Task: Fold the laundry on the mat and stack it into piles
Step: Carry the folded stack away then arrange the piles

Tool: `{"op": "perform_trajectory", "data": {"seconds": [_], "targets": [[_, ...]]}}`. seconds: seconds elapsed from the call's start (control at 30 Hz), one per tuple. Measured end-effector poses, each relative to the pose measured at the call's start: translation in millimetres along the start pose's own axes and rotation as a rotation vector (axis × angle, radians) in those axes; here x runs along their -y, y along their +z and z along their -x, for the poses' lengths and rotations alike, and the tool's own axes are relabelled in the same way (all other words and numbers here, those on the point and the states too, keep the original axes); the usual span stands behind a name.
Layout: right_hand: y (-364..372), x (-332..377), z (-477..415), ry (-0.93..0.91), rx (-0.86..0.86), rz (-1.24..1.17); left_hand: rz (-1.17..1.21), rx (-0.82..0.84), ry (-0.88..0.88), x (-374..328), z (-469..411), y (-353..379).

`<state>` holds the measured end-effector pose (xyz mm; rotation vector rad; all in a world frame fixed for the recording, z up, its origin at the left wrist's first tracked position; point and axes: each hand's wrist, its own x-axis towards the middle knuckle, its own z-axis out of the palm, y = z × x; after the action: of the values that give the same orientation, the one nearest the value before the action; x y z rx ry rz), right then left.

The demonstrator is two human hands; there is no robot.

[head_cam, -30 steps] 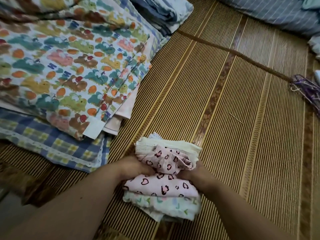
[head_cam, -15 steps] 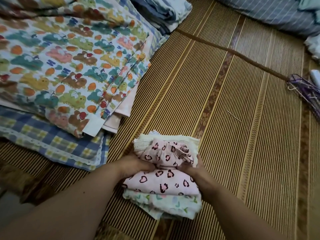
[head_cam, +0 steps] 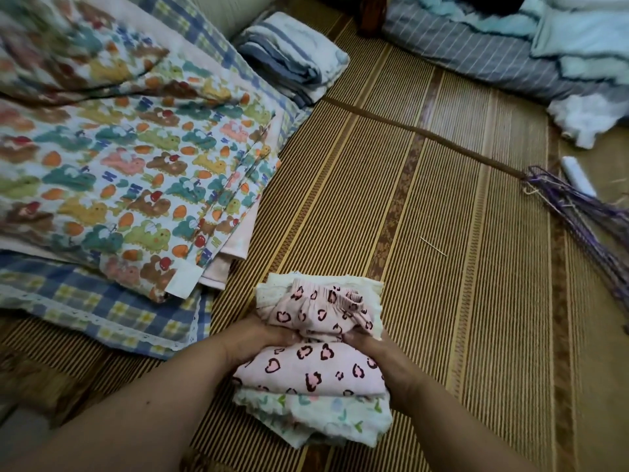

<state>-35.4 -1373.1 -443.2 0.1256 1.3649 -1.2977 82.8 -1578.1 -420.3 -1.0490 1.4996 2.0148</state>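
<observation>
While the left hand [head_cam: 263,338] and the right hand [head_cam: 372,347] each pinch one side of the pink heart-print garment [head_cam: 316,367] at its middle crease, the fold should go best, I judge, if both draw the gathered waistband [head_cam: 326,301] toward the person evenly (corners matched) and then press flat. The garment tops a small pile [head_cam: 337,415] on the mat [head_cam: 442,233], toward its near edge. Its long axis runs near to far, with the waistband pointing at the far edge.
</observation>
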Motion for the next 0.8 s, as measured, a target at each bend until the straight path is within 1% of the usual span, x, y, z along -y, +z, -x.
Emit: {"op": "perform_trajectory", "data": {"seconds": [0.1,0.2,0.33,0.4,0.5,0.57,0.67,0.8], "targets": [[3,35,34,-0.05,-0.029,-0.004,-0.033,-0.028,0.05,-35,25,13],[-4,76,73,-0.087,-0.04,0.019,-0.056,-0.006,0.076,-80,56,39],[-22,126,147,-0.126,-0.07,0.056,-0.099,0.031,0.131,-135,100,93],[-36,146,196,-0.147,-0.086,0.059,-0.109,0.064,0.137,-159,126,131],[-68,163,270,-0.197,-0.171,0.059,-0.137,0.087,0.141,-181,157,197],[-106,162,318,-0.238,-0.256,0.029,-0.184,0.118,0.149,-194,170,250],[-174,151,381,-0.268,-0.3,0.008,-0.242,0.19,0.166,-206,185,344],[-291,125,477,-0.337,-0.435,0.007,-0.289,0.231,0.205,-208,201,496]]}}
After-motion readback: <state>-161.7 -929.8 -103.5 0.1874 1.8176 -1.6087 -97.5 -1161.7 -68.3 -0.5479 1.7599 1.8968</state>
